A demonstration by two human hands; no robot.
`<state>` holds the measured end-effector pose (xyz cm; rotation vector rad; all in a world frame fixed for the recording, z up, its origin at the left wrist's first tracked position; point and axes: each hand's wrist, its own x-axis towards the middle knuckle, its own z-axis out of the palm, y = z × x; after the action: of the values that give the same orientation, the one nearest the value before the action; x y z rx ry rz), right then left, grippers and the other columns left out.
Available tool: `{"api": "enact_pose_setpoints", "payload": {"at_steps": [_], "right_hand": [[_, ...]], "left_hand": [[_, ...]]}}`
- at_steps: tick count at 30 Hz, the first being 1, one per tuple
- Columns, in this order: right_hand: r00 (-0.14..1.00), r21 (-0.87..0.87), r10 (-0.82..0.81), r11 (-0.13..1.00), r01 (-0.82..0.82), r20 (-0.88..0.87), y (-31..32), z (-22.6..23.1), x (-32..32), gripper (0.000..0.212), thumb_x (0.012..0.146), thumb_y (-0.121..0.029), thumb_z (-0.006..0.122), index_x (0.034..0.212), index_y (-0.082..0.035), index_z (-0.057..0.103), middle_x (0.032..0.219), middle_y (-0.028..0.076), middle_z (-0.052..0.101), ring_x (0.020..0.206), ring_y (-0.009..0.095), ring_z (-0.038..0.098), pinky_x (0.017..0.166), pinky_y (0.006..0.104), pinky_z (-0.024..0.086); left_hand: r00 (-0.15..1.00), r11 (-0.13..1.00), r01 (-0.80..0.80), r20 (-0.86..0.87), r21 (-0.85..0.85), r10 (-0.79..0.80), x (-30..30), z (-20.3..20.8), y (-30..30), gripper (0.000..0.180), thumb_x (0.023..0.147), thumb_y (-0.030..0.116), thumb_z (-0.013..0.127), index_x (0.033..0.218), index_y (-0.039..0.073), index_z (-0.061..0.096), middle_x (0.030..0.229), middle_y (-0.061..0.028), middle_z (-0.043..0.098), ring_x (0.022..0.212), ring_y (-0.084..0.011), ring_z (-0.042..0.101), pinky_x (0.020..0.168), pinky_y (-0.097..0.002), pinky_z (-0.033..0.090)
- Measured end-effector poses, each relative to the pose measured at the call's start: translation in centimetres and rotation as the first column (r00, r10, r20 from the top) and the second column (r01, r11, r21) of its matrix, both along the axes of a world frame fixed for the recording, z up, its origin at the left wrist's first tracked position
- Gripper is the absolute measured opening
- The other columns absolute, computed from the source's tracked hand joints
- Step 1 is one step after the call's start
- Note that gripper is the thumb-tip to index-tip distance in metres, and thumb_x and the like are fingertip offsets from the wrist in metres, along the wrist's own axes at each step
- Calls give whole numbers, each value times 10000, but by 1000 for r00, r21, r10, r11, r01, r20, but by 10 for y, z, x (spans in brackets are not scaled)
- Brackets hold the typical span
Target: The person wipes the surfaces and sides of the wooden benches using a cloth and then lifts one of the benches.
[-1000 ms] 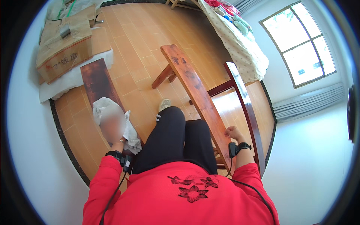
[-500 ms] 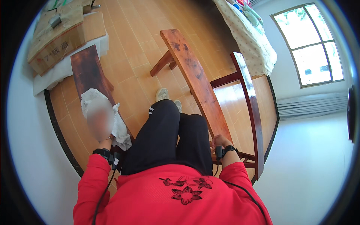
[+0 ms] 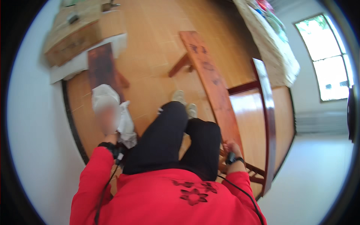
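White cloth on the dark counter
The person's blurred left hand rests on it, grip impossible to tell; the curled right hand is by the reddish bench, hold unclear.

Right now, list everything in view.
Cloth: one, white, on dark bench
Dark bench: one, brown, left
Long bench: one, orange-brown, centre
Glossy frame: one, maroon, right
Box: one, brown, upper left
Cover: one, cream, upper right
Window: one, white, right
Floor: one, tan, beneath
Walls: two, white, sides
Shoes: two, pale, centre
Trousers: one pair, black, centre
Shirt: one, red, bottom
Wristbands: two, black, wrists
Left fingers: one hand, blurred, at cloth
Right fingers: one hand, by long bench
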<state>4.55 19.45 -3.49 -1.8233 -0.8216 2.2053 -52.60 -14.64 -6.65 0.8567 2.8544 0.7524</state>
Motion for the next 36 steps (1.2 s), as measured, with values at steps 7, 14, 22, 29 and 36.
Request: {"api": "enact_pose_setpoints", "payload": {"at_steps": [7,14,22,29,36], "right_hand": [[945,74,-259,958,278,-202,-19,-6,8,283,783,20,433,1046,43,533,1017,149,616,796,171,629,586,211,516],[941,226,-280,920,319,-188,-36,9,3,402,867,-104,504,1258,-18,472,1170,101,581,917,128,630,705,183,536],[947,274,-233,917,289,-219,-40,15,6,403,880,-113,523,1266,-5,476,1205,107,554,1002,139,608,757,171,531],[951,277,-234,918,285,-203,-36,7,1,376,913,-183,507,1257,-33,488,1108,81,619,938,129,628,719,190,536],[951,274,-268,913,301,-154,-34,2,3,419,862,-118,480,1271,-26,467,1131,81,605,942,148,628,709,201,543]], "left_hand": [[994,863,-106,55,494,91,2,6,-1,154,804,176,574,837,40,636,805,-137,613,781,-311,577,676,-424,437],[952,988,56,-307,144,-10,9,26,13,381,745,334,629,1038,94,594,1047,-110,548,1015,-306,496,790,-410,402],[941,993,47,-339,112,-6,13,29,23,344,732,308,631,1010,107,609,1041,-93,555,992,-293,507,786,-405,410],[932,976,-32,-346,214,106,0,-19,10,143,754,141,613,878,86,658,816,-75,634,718,-223,599,650,-341,485],[946,978,-19,-313,207,84,0,-11,11,130,763,147,603,869,88,651,828,-75,635,720,-221,601,643,-341,482]]}}
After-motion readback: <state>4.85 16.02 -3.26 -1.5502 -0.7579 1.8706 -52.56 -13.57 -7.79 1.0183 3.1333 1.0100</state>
